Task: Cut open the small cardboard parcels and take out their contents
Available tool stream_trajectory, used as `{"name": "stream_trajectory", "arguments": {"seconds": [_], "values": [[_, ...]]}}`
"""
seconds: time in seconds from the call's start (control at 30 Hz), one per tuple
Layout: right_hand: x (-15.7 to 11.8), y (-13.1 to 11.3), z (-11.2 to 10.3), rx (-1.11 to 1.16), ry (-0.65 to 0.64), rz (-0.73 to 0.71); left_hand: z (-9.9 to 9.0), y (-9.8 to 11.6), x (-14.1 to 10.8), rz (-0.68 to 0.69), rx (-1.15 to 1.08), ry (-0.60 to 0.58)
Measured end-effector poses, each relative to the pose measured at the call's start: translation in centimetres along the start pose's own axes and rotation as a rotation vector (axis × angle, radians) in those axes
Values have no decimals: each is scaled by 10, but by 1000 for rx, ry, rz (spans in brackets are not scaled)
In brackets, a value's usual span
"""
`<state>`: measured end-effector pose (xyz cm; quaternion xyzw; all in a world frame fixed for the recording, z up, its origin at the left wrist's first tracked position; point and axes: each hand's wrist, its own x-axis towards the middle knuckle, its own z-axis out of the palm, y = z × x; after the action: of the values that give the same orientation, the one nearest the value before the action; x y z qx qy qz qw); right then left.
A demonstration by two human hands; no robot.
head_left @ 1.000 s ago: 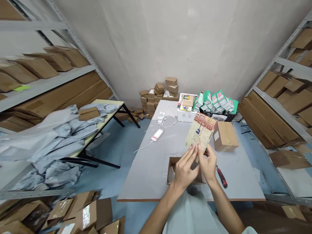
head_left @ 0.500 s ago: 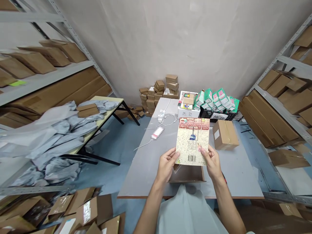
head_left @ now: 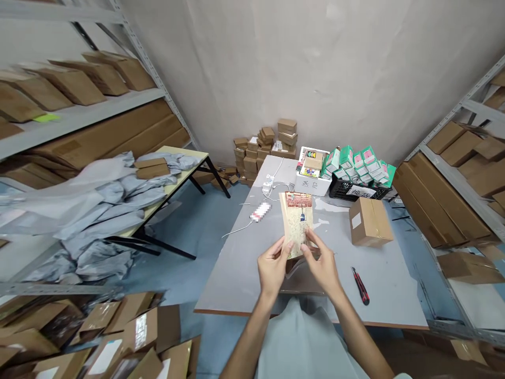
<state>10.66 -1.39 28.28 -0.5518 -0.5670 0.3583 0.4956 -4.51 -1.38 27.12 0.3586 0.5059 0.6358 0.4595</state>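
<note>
A thin book [head_left: 296,221] with a red brick band and a speckled cream cover is held up above the table, turned partly edge-on. My left hand [head_left: 272,263] grips its lower left side. At the lower right of the book, my right hand [head_left: 322,262] holds it between thumb and fingers. Beneath both hands sits an open cardboard box [head_left: 302,285], mostly hidden. A red and black utility knife [head_left: 360,287] lies on the table to the right of my right hand.
The grey table [head_left: 236,268] bears a closed carton [head_left: 370,222], a white bin [head_left: 311,184], a black crate [head_left: 357,190] of green boxes and a white cable. Left stands a table with grey bags [head_left: 130,202]. Shelves flank both sides; opened cartons [head_left: 158,329] lie lower left.
The book has turned from facing the camera to a narrow angle, and my right hand has come left, nearer my left hand. The utility knife is now uncovered. The view has shifted slightly.
</note>
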Motion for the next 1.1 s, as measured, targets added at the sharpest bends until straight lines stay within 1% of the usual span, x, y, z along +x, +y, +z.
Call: {"name": "stream_trajectory", "arguments": {"seconds": [0.07, 0.1, 0.17, 0.23, 0.27, 0.3, 0.33, 0.37, 0.4, 0.43, 0.5, 0.53, 0.57, 0.67, 0.77, 0.87, 0.93, 1.0, 1.1], "values": [[-5, -10, 15, 12, -34, 23, -1, -6, -5, 94, 105, 7], [-7, -16, 21, 10, -34, 35, -1, -8, -8, 169, 162, -6], [-6, -24, 30, 18, -22, 55, -1, -8, -12, 360, 269, -56], [-2, -28, 32, 63, 33, 53, -3, -4, -15, 533, 348, -115], [2, -28, 31, 101, 65, 45, -4, 0, -15, 578, 372, -160], [7, -27, 29, 146, 86, 43, -7, 5, -14, 584, 375, -219], [11, -26, 25, 198, 89, 54, -12, 10, -12, 548, 356, -276], [15, -24, 21, 259, 73, 79, -18, 16, -8, 482, 319, -311], [17, -23, 16, 323, 41, 117, -25, 21, -3, 400, 275, -310], [18, -21, 12, 384, 1, 163, -33, 25, 3, 314, 228, -274], [16, -20, 7, 469, -72, 236, -51, 32, 19, 169, 144, -159], [13, -20, 7, 488, -101, 252, -60, 33, 28, 117, 113, -125], [9, -21, 7, 492, -126, 257, -68, 34, 37, 71, 88, -122], [-3, -22, 14, 480, -157, 251, -87, 32, 60, -57, 58, -202], [-10, -20, 20, 504, -145, 271, -95, 29, 71, -153, 61, -294], [-15, -15, 20, 522, -134, 297, -97, 28, 73, -209, 47, -397], [-17, -11, 18, 486, -128, 294, -96, 27, 72, -204, 51, -442], [-18, -8, 14, 413, -109, 265, -95, 25, 72, -149, 73, -445], [-15, -4, 10, 297, -75, 207, -98, 24, 71, -11, 127, -410]]}}
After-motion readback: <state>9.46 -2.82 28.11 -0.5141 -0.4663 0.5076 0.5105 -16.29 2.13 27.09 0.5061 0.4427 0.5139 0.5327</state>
